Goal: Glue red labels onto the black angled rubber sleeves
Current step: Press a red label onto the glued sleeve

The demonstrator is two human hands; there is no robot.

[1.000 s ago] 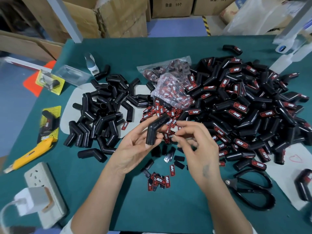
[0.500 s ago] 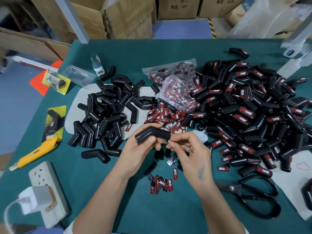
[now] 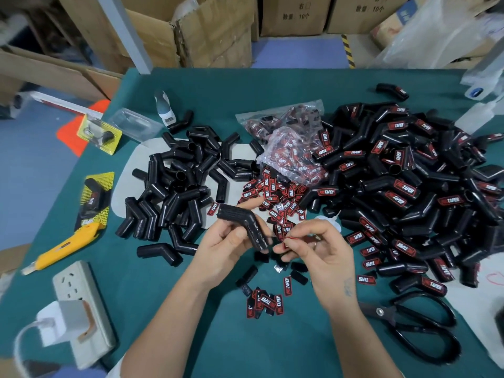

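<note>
2 plastic bags (image 3: 289, 148) hold red labels (image 3: 296, 166) beside unlabelled sleeves (image 3: 180, 186).

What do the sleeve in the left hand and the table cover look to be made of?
Sleeve: probably matte black rubber, going by its moulded ribs and dull sheen; the left hand grips it. Table cover: likely teal felt or similar cloth, flat with no glare, though the weave is too fine to tell.

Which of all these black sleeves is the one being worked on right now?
Start at the teal table and find the two hands near its middle. The left hand grips one black angled rubber sleeve. Unlike the bare pile and the labelled heap, it is lifted off the table, beside the right hand pinching a red label.
</note>
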